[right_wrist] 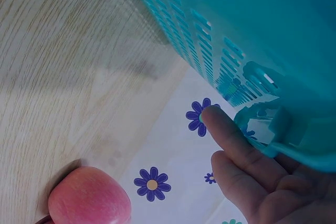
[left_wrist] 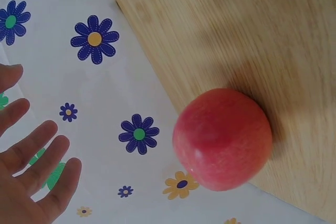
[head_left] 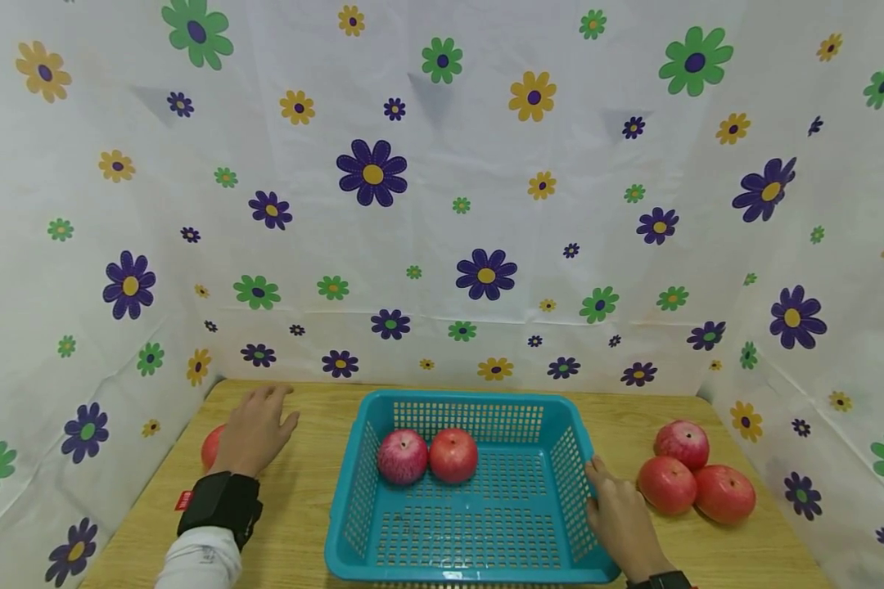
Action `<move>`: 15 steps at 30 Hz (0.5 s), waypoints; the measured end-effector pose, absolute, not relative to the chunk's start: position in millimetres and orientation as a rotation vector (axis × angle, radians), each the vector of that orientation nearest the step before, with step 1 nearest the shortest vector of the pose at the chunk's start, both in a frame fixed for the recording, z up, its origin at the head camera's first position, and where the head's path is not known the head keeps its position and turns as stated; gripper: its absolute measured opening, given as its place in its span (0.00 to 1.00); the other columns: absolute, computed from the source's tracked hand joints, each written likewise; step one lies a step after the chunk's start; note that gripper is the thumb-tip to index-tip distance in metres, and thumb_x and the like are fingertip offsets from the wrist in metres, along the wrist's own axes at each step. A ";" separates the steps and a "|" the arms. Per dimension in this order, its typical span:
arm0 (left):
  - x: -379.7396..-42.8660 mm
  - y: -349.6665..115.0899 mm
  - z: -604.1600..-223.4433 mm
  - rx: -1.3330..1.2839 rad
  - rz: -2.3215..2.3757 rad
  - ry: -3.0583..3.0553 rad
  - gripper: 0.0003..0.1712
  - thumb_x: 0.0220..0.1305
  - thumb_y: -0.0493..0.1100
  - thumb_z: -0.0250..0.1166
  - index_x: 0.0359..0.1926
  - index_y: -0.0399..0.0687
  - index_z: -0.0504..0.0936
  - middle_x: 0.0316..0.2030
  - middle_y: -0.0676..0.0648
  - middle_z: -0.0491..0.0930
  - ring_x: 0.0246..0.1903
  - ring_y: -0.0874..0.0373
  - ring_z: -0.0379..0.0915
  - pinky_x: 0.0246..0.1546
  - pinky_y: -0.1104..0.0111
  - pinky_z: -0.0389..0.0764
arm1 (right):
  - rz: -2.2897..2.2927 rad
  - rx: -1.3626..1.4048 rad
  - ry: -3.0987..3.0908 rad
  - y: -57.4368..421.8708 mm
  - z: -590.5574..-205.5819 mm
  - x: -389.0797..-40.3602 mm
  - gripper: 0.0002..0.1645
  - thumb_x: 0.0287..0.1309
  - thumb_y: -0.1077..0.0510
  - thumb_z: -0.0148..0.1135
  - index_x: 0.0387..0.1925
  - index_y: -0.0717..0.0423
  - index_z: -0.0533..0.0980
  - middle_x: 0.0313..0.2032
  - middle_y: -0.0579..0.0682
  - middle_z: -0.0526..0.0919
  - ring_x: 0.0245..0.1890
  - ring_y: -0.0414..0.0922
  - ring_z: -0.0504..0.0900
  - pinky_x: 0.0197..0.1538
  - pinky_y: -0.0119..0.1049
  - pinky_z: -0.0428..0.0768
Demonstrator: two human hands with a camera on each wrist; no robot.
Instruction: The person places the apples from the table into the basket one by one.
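My left hand [head_left: 254, 429] is over the left side of the table, fingers extended and apart, holding nothing. Partly hidden behind it in the head view is a red apple [left_wrist: 223, 139], which sits on the wood in the left wrist view. My right hand [head_left: 622, 519] grips the right rim of a blue plastic basket [head_left: 479, 574], thumb on the inner side. In the right wrist view, two fingers [right_wrist: 244, 153] stretch along the outside of the basket. Inside the basket, a streaked purplish-red apple [head_left: 403, 458] lies beside a smoother red apple [head_left: 453, 456].
Three more apples [head_left: 666, 485] stand close together on the wooden table [head_left: 295, 491], right of the basket. A small red tag [head_left: 183, 501] shows by my left wrist. White flowered cloth [head_left: 442, 237] stands behind the table and along both sides.
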State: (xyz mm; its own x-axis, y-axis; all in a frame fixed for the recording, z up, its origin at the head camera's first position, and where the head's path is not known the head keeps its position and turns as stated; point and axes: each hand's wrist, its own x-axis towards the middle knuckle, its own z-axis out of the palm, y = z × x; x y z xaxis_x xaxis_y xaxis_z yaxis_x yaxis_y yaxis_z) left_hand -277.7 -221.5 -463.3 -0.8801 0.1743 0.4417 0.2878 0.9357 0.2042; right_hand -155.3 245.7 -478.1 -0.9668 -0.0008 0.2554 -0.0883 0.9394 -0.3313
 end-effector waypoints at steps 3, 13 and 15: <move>-277.0 -225.3 -464.7 -0.297 -0.351 -2.675 0.24 0.61 0.36 0.72 0.54 0.26 0.78 0.51 0.24 0.77 0.51 0.26 0.73 0.49 0.35 0.76 | 0.500 0.065 -2.848 245.9 -478.2 -155.4 0.27 0.46 0.77 0.68 0.52 0.79 0.77 0.54 0.77 0.77 0.40 0.66 0.86 0.39 0.54 0.86; -274.3 -232.4 -464.7 -0.218 -0.352 -2.716 0.25 0.61 0.36 0.72 0.55 0.25 0.77 0.52 0.23 0.75 0.52 0.25 0.71 0.48 0.34 0.76 | 0.513 0.049 -2.866 246.5 -478.2 -156.6 0.27 0.47 0.77 0.68 0.53 0.79 0.77 0.55 0.77 0.77 0.42 0.67 0.86 0.40 0.54 0.86; -273.3 -235.3 -467.9 -0.187 -0.363 -2.746 0.26 0.61 0.37 0.71 0.56 0.25 0.76 0.52 0.22 0.74 0.52 0.24 0.70 0.46 0.32 0.75 | 0.524 0.042 -2.877 246.6 -478.4 -156.7 0.27 0.48 0.77 0.67 0.54 0.79 0.77 0.55 0.77 0.76 0.42 0.67 0.86 0.40 0.53 0.86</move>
State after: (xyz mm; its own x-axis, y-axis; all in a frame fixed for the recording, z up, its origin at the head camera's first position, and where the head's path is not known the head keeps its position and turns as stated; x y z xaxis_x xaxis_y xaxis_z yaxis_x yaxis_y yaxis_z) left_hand -273.3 -235.3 -467.9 -0.9251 0.0821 0.3708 0.1756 0.9582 0.2259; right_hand -156.7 246.6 -478.4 -0.9762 0.0105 0.2165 -0.0665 0.9360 -0.3456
